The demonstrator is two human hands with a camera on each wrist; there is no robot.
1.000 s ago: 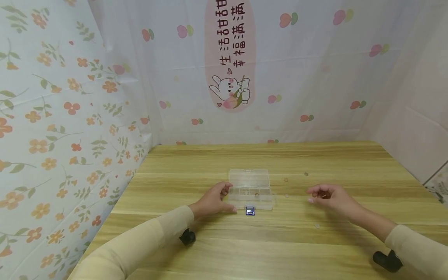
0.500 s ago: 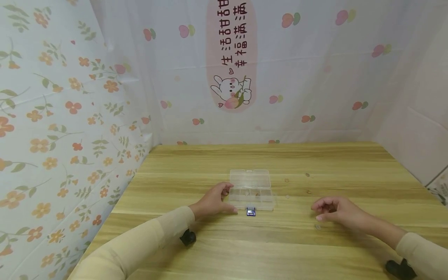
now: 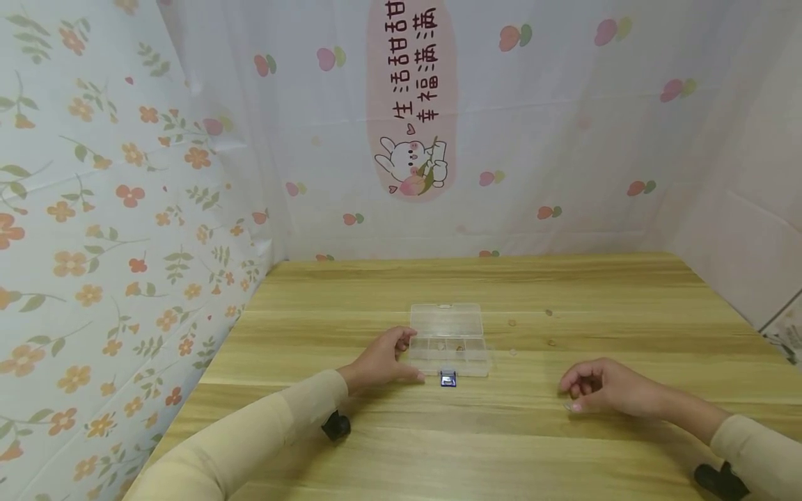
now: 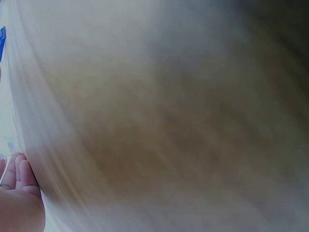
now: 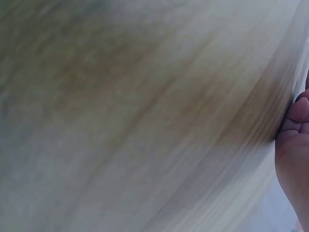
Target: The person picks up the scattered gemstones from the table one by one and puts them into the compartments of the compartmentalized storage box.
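A clear plastic compartment box point(image 3: 447, 355) lies with its lid point(image 3: 446, 320) folded back on the wooden table. My left hand point(image 3: 382, 358) holds the box's left end, thumb at the front corner and fingers at the side. Small pieces, one pale point(image 3: 441, 346) and one brownish point(image 3: 460, 348), sit in the back compartments. My right hand point(image 3: 610, 386) is low over the table, fingers curled, with thumb and index fingertips right at a small clear, roundish piece point(image 3: 567, 406); I cannot tell whether they pinch it. Only part of my left hand point(image 4: 21, 179) and right hand point(image 5: 294, 135) shows in the wrist views.
A blue clasp point(image 3: 447, 379) hangs at the box's front edge. Between box and right hand lie small loose pieces: a tan one point(image 3: 512, 323), a clear one point(image 3: 512, 352) and brown ones point(image 3: 548, 313) point(image 3: 551, 342). Printed curtains point(image 3: 532, 139) enclose the table.
My right hand has moved toward me and down to the clear piece, uncovering a brown piece on the table behind it. My left hand and the box have stayed in place.
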